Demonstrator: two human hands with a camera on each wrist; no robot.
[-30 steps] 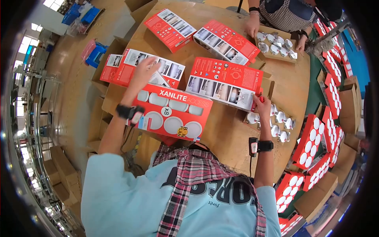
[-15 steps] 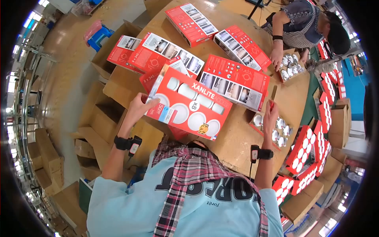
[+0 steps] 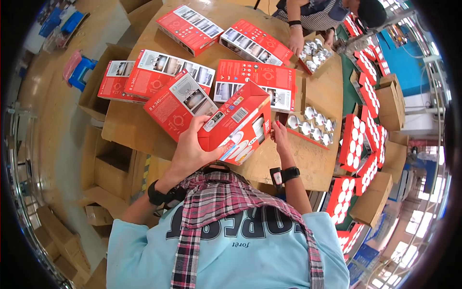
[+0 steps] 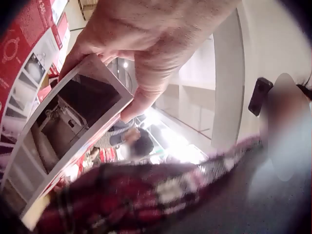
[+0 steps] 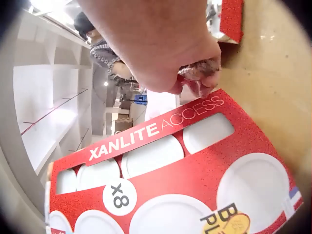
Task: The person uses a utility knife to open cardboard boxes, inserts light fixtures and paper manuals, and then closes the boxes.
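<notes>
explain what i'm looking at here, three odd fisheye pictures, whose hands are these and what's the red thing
There is no machine here: a person wears three cameras. The big picture comes from the head, looking down over a light blue top. The other two come from the wrists, close to each hand. The left hand grips a red XANLITE box marked x8, tilted up off the wooden table. The right hand holds its other end. Flat on the table lie more red boxes and a tray of bulbs. A second person works at the far side.
</notes>
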